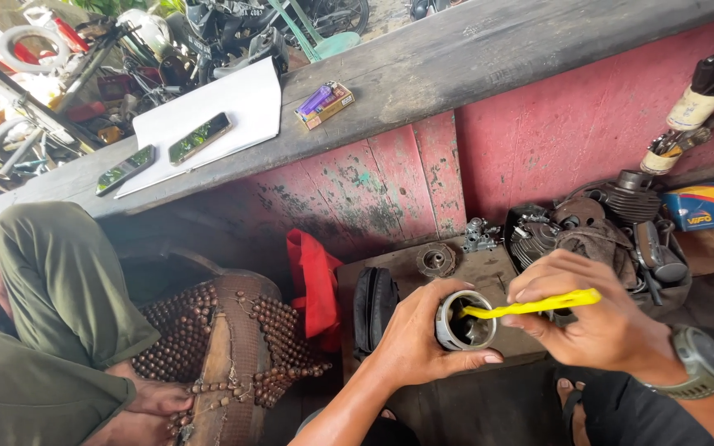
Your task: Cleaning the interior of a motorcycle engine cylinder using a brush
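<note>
Head view, left hand [411,334] grip wrapped around metal cylinder [463,320], right hand [592,318] pinching yellow tool [539,306], tip seemingly inside.

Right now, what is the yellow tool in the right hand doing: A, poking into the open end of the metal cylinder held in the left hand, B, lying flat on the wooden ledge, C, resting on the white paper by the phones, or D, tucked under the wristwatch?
A: the right hand holds the yellow tool with its tip inside the open mouth of the metal cylinder, which the left hand grips.
</note>
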